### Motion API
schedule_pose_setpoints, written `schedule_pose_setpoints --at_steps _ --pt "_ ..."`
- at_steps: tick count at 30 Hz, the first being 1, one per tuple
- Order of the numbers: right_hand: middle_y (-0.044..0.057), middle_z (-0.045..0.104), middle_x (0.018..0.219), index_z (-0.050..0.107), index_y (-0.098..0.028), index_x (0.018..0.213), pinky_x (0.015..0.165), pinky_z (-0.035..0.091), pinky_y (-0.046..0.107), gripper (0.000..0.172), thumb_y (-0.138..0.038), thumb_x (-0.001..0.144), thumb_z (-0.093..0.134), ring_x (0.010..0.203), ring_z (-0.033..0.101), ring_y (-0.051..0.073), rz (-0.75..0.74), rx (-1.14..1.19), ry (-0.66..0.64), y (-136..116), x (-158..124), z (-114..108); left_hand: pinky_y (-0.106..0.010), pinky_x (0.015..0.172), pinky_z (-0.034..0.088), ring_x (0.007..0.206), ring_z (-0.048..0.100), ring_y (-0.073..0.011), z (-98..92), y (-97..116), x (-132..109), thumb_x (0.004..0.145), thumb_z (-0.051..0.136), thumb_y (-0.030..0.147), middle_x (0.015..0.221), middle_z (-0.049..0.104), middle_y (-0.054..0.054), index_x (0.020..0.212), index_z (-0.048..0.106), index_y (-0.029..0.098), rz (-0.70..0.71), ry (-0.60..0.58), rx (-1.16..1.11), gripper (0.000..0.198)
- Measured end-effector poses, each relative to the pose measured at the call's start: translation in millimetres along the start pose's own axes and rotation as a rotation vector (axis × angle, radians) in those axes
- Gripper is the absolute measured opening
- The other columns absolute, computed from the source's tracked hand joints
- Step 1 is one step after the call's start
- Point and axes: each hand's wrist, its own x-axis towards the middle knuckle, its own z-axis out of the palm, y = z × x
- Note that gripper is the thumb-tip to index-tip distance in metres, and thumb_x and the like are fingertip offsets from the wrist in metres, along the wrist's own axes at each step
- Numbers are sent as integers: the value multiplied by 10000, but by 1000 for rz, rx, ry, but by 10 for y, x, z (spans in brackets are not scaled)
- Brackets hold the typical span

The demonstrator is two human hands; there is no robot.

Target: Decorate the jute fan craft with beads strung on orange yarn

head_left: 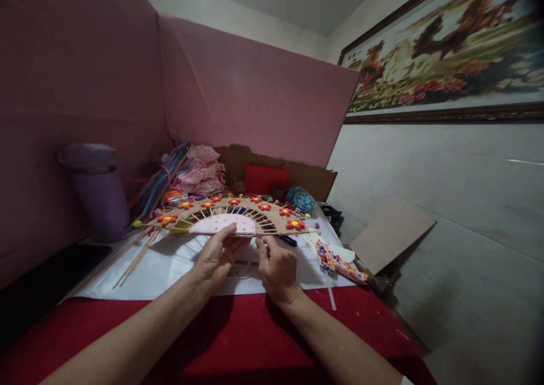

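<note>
I hold up a half-round craft fan [238,212] made of wooden sticks, with a woven tan band, red and yellow flowers and a pink dotted centre. My left hand [219,256] pinches the fan's lower edge under the pink centre. My right hand [276,267] is closed just to the right, its fingers curled at the fan's base. The fan hovers above a white sheet [170,266] on the red tablecloth [238,339].
A purple tumbler [100,189] stands at the left by the pink partition [255,90]. Loose wooden sticks [136,255], pink fabric [204,170], a blue yarn ball [300,199], a cardboard box [314,178] and a small flowered stick piece [340,265] surround the fan. A dark phone [46,280] lies at the left.
</note>
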Motion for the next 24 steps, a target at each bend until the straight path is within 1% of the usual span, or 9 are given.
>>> schedule_pose_setpoints --at_steps 2,6,10,15,18,24 --pt "34 680 603 643 -184 830 502 255 250 339 -320 942 354 517 606 152 -28 8 20 7 2 4 -293 648 584 623 680 -180 -6 0 10 819 488 19 677 694 -102 783 616 100 1 6 -8 156" --pt "35 679 622 659 -185 826 523 280 241 296 -269 915 390 555 610 145 -63 44 39 15 7 7 -309 659 586 632 681 -186 -30 -2 48 820 484 20 675 689 -98 771 603 112 8 3 -28 158" --pt "27 671 610 667 -192 783 539 293 239 276 -257 893 422 568 612 146 -67 62 35 17 6 9 -327 662 584 638 683 -199 -53 -1 69 818 492 28 672 683 -104 757 590 109 6 -3 -48 141" --pt "21 676 627 678 -204 803 552 299 242 257 -258 886 442 588 614 148 -82 84 36 18 5 9 -355 675 584 652 683 -212 -34 43 58 828 509 94 682 688 -109 764 594 129 18 -6 -72 112" --pt "21 678 623 684 -207 813 552 289 248 252 -252 886 446 579 612 146 -91 88 38 18 3 10 -358 681 584 639 681 -209 -32 68 78 815 490 75 672 691 -114 752 597 121 22 -7 -44 132" --pt "14 658 578 686 -203 759 556 282 249 251 -249 875 468 555 600 137 -115 93 32 22 2 8 -333 664 581 650 685 -210 -65 61 121 791 471 41 680 702 -123 762 601 97 31 -67 31 144"
